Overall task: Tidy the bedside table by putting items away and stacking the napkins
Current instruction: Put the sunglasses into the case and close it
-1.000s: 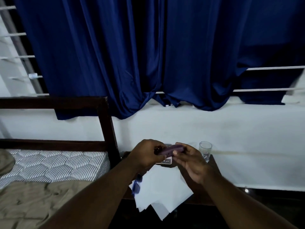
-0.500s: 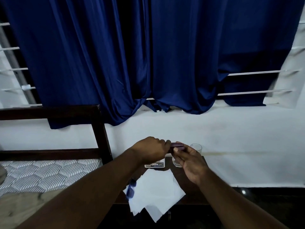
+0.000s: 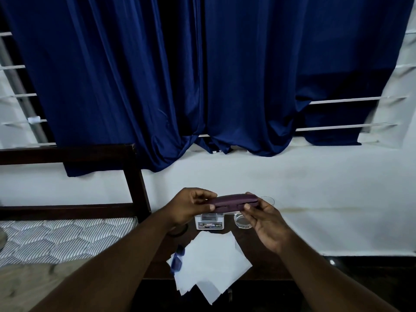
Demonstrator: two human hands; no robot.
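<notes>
Both hands hold a dark purple glasses case (image 3: 234,202) level above the dark wooden bedside table (image 3: 265,257). My left hand (image 3: 191,204) grips its left end and my right hand (image 3: 263,218) grips its right end; the case looks shut or nearly shut. Below lie several white napkins (image 3: 211,260), spread loosely and overhanging the table's front edge. Blue-framed glasses (image 3: 177,260) rest at the napkins' left edge, partly behind my left forearm. A small white box (image 3: 209,222) and a clear drinking glass (image 3: 242,221) stand at the back of the table.
A dark ring-shaped object (image 3: 180,231) lies on the table under my left wrist. The bed with its dark wooden frame (image 3: 137,188) and striped mattress (image 3: 56,235) is to the left. A white wall (image 3: 315,188) and blue curtain (image 3: 202,75) rise behind the table.
The case has been turned from end-on to level and lengthwise between both hands, and my hands have moved apart to its ends. The head camera shifted slightly.
</notes>
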